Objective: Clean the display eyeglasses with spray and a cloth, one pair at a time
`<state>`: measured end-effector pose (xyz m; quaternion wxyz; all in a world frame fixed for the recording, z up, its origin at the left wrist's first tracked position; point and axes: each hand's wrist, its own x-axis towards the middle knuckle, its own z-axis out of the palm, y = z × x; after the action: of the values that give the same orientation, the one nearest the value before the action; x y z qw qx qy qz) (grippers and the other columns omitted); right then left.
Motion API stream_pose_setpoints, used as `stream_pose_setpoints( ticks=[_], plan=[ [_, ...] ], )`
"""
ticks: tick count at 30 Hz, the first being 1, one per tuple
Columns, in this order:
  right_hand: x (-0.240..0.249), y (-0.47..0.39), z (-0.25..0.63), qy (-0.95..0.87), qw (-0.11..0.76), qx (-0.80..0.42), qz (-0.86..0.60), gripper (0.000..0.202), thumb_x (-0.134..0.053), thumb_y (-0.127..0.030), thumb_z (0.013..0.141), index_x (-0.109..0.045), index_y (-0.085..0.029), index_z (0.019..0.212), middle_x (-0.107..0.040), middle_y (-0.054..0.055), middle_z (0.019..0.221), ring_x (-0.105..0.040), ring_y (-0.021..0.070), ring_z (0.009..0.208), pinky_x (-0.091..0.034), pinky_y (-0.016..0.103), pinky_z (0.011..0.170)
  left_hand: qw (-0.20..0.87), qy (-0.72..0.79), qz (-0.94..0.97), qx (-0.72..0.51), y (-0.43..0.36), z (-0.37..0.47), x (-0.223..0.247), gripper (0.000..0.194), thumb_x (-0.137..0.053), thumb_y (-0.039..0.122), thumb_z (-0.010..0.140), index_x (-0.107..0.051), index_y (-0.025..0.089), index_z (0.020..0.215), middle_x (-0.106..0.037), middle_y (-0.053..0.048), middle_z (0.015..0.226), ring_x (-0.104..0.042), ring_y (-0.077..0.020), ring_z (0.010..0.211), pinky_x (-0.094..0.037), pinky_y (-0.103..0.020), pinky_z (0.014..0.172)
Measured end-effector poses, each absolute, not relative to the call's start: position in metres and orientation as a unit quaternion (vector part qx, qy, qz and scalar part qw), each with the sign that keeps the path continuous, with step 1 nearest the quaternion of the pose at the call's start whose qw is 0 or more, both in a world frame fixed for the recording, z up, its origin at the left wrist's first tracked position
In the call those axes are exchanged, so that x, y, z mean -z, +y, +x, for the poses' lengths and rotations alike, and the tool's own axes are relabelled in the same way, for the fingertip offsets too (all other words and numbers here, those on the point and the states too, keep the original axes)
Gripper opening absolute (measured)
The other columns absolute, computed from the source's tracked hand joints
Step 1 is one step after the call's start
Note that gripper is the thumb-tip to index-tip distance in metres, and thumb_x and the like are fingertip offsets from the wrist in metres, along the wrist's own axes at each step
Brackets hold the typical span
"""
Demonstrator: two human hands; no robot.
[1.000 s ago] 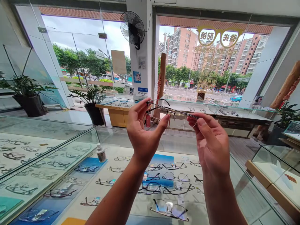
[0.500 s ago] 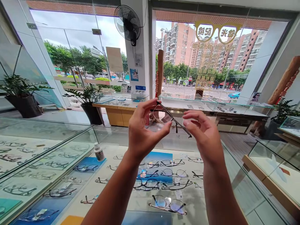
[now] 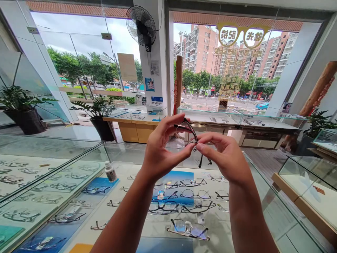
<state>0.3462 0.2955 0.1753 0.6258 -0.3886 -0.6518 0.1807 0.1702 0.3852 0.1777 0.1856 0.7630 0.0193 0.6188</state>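
Both hands hold a pair of eyeglasses [image 3: 193,131] with a thin dark frame, raised above the glass display case. My left hand [image 3: 165,147] has its thumb and fingers closed around one side of the frame. My right hand [image 3: 222,151] pinches the frame near its middle between thumb and fingertips. The dark temple tips hang below the fingers. Parts of the lenses and frame are hidden behind the fingertips. Under the hands, several eyeglasses [image 3: 193,182] lie in rows inside the case.
A small white bottle [image 3: 110,171] stands at the left by the case's inner edge. Another glass case [image 3: 306,186] is at the right. Farther back are low display counters [image 3: 134,130], a potted plant [image 3: 101,123] and a wall fan [image 3: 141,28].
My right hand has moved left and closed on the eyeglasses near the middle. The eyeglasses have turned, so they now appear more edge-on.
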Motion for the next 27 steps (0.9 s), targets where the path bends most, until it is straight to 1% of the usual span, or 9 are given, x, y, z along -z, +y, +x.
stream_pose_setpoints(
  ticks=[3,5,7,10,14,19,23,25,27],
  plan=[
    [-0.173,0.298,0.344,-0.62,0.651,-0.115,-0.423,0.006,-0.081,-0.033,0.088,-0.08,-0.027,0.088,-0.081,0.003,0.109,-0.074,0.0246,0.107,-0.056,0.047,0.101,0.181,0.061,0.743,-0.642,0.381,0.172,-0.178,0.067,-0.089,0.031,0.079,-0.062,0.023,0.139,-0.068,-0.011,0.133,-0.069,-0.0222,0.111,-0.06,-0.037,0.099],
    [-0.172,0.3,0.342,-0.59,0.67,-0.038,-0.448,0.004,-0.079,-0.03,0.088,-0.08,-0.026,0.087,-0.082,0.004,0.109,-0.075,0.0258,0.108,-0.056,0.048,0.1,0.191,0.116,0.71,-0.667,0.377,0.175,-0.176,0.042,-0.086,0.033,0.083,-0.072,0.022,0.121,-0.072,-0.007,0.112,-0.067,-0.0178,0.096,-0.058,-0.031,0.086],
    [-0.171,0.302,0.339,-0.578,0.672,0.035,-0.462,0.004,-0.078,-0.028,0.09,-0.08,-0.026,0.089,-0.082,0.005,0.109,-0.075,0.0267,0.108,-0.056,0.048,0.099,0.239,0.168,0.702,-0.65,0.374,0.181,-0.173,0.019,-0.08,0.036,0.088,-0.076,0.021,0.098,-0.068,-0.002,0.084,-0.059,-0.0133,0.073,-0.052,-0.027,0.068],
    [-0.171,0.304,0.332,-0.59,0.648,0.12,-0.467,0.005,-0.075,-0.026,0.092,-0.08,-0.026,0.091,-0.082,0.005,0.107,-0.074,0.0267,0.107,-0.057,0.048,0.097,0.35,0.197,0.713,-0.574,0.374,0.189,-0.169,0.023,-0.08,0.043,0.088,-0.08,0.02,0.09,-0.059,0.001,0.066,-0.047,-0.011,0.059,-0.039,-0.026,0.055],
    [-0.168,0.31,0.327,-0.605,0.605,0.202,-0.477,0.013,-0.069,-0.02,0.095,-0.08,-0.024,0.101,-0.081,0.007,0.111,-0.073,0.0273,0.108,-0.055,0.049,0.099,0.445,0.202,0.679,-0.548,0.383,0.195,-0.166,0.03,-0.084,0.048,0.082,-0.082,0.019,0.09,-0.065,-0.001,0.071,-0.046,-0.0093,0.058,-0.035,-0.025,0.052],
    [-0.164,0.308,0.32,-0.634,0.576,0.205,-0.474,0.019,-0.068,-0.023,0.096,-0.079,-0.026,0.111,-0.079,0.009,0.119,-0.071,0.0305,0.113,-0.05,0.053,0.103,0.458,0.182,0.666,-0.559,0.393,0.195,-0.165,0.032,-0.086,0.049,0.079,-0.079,0.019,0.082,-0.066,-0.001,0.07,-0.046,-0.0096,0.057,-0.036,-0.024,0.049],
    [-0.172,0.293,0.311,-0.637,0.58,0.174,-0.478,0.011,-0.071,-0.03,0.095,-0.078,-0.028,0.104,-0.079,0.007,0.115,-0.069,0.0306,0.111,-0.048,0.053,0.101,0.411,0.186,0.679,-0.579,0.395,0.192,-0.166,0.027,-0.08,0.047,0.086,-0.076,0.02,0.083,-0.063,0.0,0.067,-0.047,-0.0109,0.056,-0.037,-0.026,0.05],
    [-0.176,0.289,0.318,-0.635,0.605,0.126,-0.464,0.008,-0.071,-0.033,0.095,-0.075,-0.027,0.092,-0.078,0.005,0.105,-0.069,0.0269,0.102,-0.05,0.047,0.094,0.383,0.188,0.702,-0.571,0.395,0.191,-0.167,0.027,-0.078,0.046,0.087,-0.075,0.02,0.083,-0.059,0.001,0.063,-0.046,-0.0114,0.054,-0.037,-0.026,0.05],
    [-0.173,0.291,0.341,-0.611,0.652,0.047,-0.446,0.029,-0.07,-0.04,0.096,-0.064,-0.025,0.072,-0.068,0.002,0.079,-0.062,0.0197,0.077,-0.05,0.037,0.074,0.356,0.199,0.737,-0.539,0.392,0.19,-0.169,0.027,-0.076,0.047,0.089,-0.075,0.02,0.082,-0.051,0.004,0.056,-0.044,-0.0114,0.052,-0.035,-0.026,0.05]
  ],
)
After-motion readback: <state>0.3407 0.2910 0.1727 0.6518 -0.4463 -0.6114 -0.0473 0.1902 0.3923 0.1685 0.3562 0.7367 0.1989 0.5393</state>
